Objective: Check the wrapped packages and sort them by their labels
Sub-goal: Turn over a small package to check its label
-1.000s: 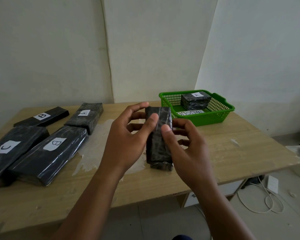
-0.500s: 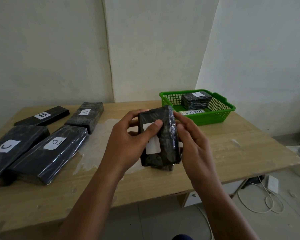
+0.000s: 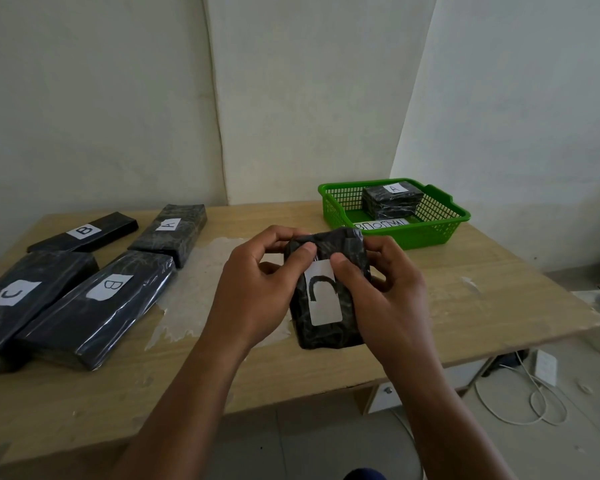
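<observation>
Both hands hold the one pkg (image 3: 328, 289) upright just above the counter (image 3: 499, 299), near its front edge and on the near side of the green basket (image 3: 430, 233). Left hand (image 3: 257, 289) grips the pkg's left edge, thumb on the front face; right hand (image 3: 392, 299) grips the right edge, thumb pressed at the top of the white label (image 3: 323, 296). Label reads "C", lying sideways. To do this bit well, I'd say: keep the thumbs off the letter so it reads whole, turn the pkg till the letter's upright, and be sure it's a C before moving. The wrap looks slick & crinkly, so a firm side grip w/ both hands seems safer than pinching the film. Likely home is beside the big C pkg (image 3: 21, 299), far left of the basket at the counter's left edge. Next to that lies a big B pkg (image 3: 97, 303), then further back a slim B pkg (image 3: 84, 232) and an A pkg (image 3: 170, 230), all well left of the basket. Inside the basket sits another A pkg (image 3: 394, 200) plus a paper strip (image 3: 380, 225) w/ writing I can't read. Counter is pale wood w/ a whitish scuffed patch (image 3: 194, 289) left of the basket. Behind the basket, plain off-white walls meet in a corner. On the floor, below & right of the basket, a white cable (image 3: 534, 407) and a white adapter (image 3: 544, 367).
</observation>
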The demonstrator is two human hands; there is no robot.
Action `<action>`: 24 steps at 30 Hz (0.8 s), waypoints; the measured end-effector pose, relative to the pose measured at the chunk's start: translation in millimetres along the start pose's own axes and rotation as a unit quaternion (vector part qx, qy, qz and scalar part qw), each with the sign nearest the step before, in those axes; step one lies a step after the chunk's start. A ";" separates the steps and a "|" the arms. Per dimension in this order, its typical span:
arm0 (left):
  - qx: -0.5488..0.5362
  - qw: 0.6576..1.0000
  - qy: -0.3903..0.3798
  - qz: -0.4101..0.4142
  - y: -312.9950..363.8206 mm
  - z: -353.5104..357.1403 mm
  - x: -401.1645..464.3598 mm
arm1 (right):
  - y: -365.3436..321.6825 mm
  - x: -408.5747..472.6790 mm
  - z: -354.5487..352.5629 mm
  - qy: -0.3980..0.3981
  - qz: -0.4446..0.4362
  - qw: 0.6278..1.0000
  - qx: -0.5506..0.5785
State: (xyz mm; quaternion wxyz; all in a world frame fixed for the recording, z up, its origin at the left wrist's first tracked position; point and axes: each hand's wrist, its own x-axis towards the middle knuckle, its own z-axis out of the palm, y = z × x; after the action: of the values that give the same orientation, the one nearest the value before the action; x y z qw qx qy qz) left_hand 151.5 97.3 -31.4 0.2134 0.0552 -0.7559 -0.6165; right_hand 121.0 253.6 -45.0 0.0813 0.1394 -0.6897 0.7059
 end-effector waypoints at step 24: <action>-0.026 0.999 -0.016 -0.019 -10.6 -3.2 -1.7 | 4.2 4.5 -5.7 -0.035 0.023 0.999 -0.019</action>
State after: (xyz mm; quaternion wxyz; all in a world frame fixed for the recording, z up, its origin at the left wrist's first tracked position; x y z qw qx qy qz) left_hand 152.3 92.4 -41.4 0.1911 0.0544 -0.7416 -0.6407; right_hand 114.9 258.8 -47.6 0.0438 0.1466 -0.7082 0.6892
